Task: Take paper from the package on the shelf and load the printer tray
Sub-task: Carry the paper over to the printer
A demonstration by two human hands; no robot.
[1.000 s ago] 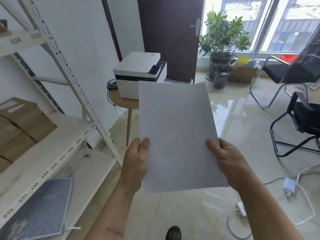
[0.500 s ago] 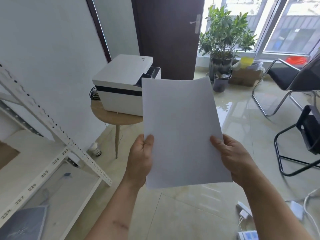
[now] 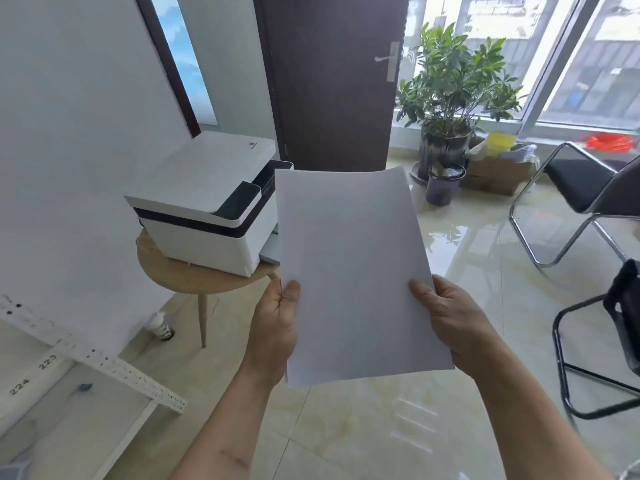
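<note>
A thin stack of white paper (image 3: 353, 271) stands upright in front of me, held by both hands at its lower side edges. My left hand (image 3: 275, 332) grips the left edge with the thumb on the front. My right hand (image 3: 446, 323) grips the right edge the same way. The white printer (image 3: 204, 206) with a black band sits on a small round wooden table (image 3: 180, 275) to the left, just beyond the paper. A grey tray part (image 3: 269, 249) shows at the printer's right side, mostly hidden by the sheets. The paper package is out of view.
The white shelf frame (image 3: 104, 365) with numbered labels fills the lower left corner. A small bottle (image 3: 161, 327) stands on the floor by the table leg. A dark door (image 3: 332, 81), a potted plant (image 3: 450, 98), cardboard boxes and two black chairs (image 3: 588, 192) lie ahead and right.
The view has shifted away from the shelf and nearer the printer, which now looks larger and lower. Both hands keep the same hold on the paper.
</note>
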